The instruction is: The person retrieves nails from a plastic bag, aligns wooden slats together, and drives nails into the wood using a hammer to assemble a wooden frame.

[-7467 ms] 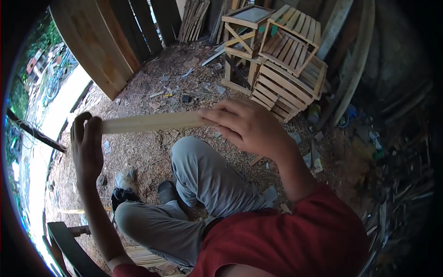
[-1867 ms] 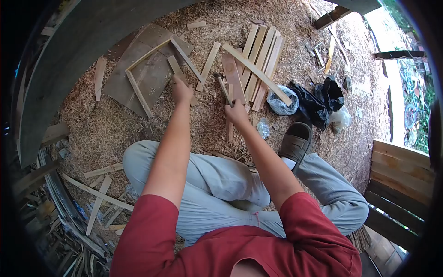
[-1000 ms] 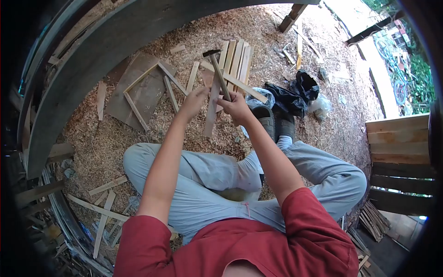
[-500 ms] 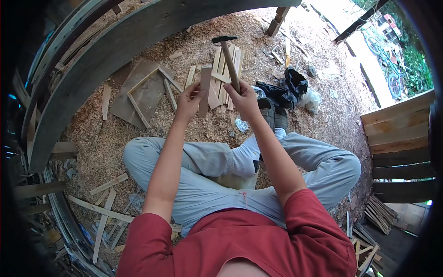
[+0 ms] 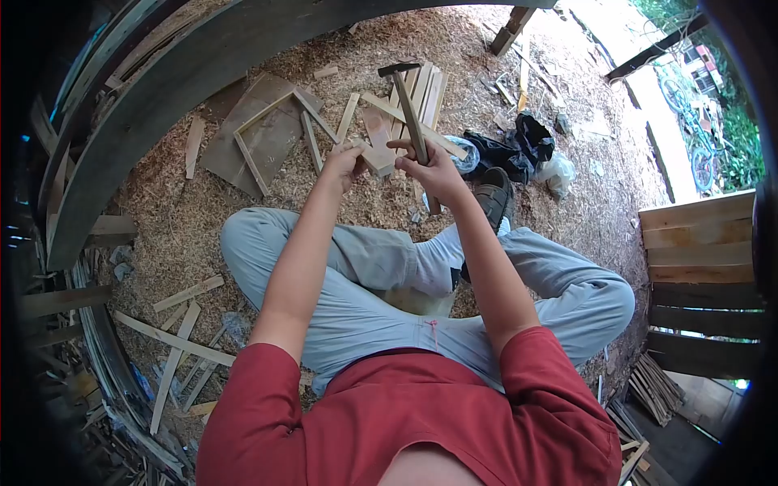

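Observation:
My left hand [image 5: 344,166] is closed around a short flat wooden piece [image 5: 376,159], which points toward my right hand. In my right hand [image 5: 438,172] is a hammer [image 5: 411,113], gripped by its wooden handle with the dark metal head at the far end. The hammer stands roughly upright, its handle's butt showing below the fingers. My two hands are close together in front of my crossed legs, and the wooden piece's end lies just left of my right fingertips. Beyond them, several pale slats [image 5: 422,89] lie side by side on the ground.
An open wooden frame [image 5: 250,166] lies on a flat brown board [image 5: 223,154] at the left. Black plastic bags [image 5: 531,139] and a clear bag [image 5: 557,174] sit beside my shoe [image 5: 493,198]. Loose strips [image 5: 174,364] lie at lower left. Wood shavings cover the ground.
The wooden piece went from upright to tilted, its end now pointing toward my right hand. Both hands have come closer together, and the hammer stays in my right hand.

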`<move>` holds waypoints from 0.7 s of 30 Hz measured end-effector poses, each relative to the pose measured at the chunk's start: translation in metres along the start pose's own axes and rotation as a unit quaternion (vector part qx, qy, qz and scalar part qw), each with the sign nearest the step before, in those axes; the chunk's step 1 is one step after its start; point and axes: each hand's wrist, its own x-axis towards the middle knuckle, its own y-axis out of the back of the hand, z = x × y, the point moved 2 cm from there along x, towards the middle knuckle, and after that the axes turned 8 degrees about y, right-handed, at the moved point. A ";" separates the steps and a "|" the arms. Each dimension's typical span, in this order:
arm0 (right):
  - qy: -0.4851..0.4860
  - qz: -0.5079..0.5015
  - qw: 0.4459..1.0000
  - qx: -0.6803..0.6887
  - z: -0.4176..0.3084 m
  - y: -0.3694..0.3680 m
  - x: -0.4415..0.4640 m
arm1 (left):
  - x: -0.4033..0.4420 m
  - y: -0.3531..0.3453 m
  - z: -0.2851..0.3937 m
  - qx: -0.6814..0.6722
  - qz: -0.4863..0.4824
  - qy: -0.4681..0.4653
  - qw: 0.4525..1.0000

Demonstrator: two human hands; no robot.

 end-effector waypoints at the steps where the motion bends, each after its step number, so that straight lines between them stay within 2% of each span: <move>1: 0.000 0.001 1.000 0.000 0.000 -0.001 0.000 | 0.001 0.001 -0.001 0.001 0.000 0.000 1.000; 6: 0.015 -0.024 0.996 0.090 -0.008 -0.003 0.001 | 0.002 0.000 -0.001 0.011 -0.014 -0.007 1.000; 10: -0.003 -0.010 0.997 0.083 -0.015 -0.004 0.004 | -0.015 -0.010 0.004 0.019 -0.006 -0.016 1.000; 12: -0.002 -0.016 0.997 0.072 -0.021 0.000 0.009 | -0.024 -0.018 0.008 0.034 -0.041 -0.002 0.999; 13: 0.027 -0.004 0.997 0.076 -0.026 0.005 0.012 | -0.025 -0.017 0.014 0.045 -0.069 0.025 0.996; 14: 0.055 0.008 0.998 0.015 -0.033 0.013 0.016 | -0.027 -0.019 0.014 0.049 -0.073 0.025 0.996; 16: 0.065 0.028 0.997 0.007 -0.049 0.031 0.024 | -0.053 -0.029 0.028 0.124 -0.039 -0.024 0.991; 17: 0.054 0.041 0.998 0.000 -0.058 0.040 0.026 | -0.039 -0.027 0.027 0.210 -0.029 -0.100 0.972; 18: 0.051 0.064 0.996 0.027 -0.070 0.047 0.026 | -0.041 -0.032 0.029 0.214 -0.036 -0.102 0.971; 19: 0.047 0.073 0.996 0.033 -0.081 0.056 0.023 | -0.052 -0.040 0.036 0.285 -0.030 -0.235 0.929; 20: 0.045 0.081 0.995 0.038 -0.093 0.065 0.021 | -0.062 -0.049 0.042 0.347 -0.024 -0.365 0.864; 21: 0.058 0.083 0.995 0.025 -0.101 0.074 0.019 | -0.086 -0.066 0.052 0.351 -0.030 -0.399 0.847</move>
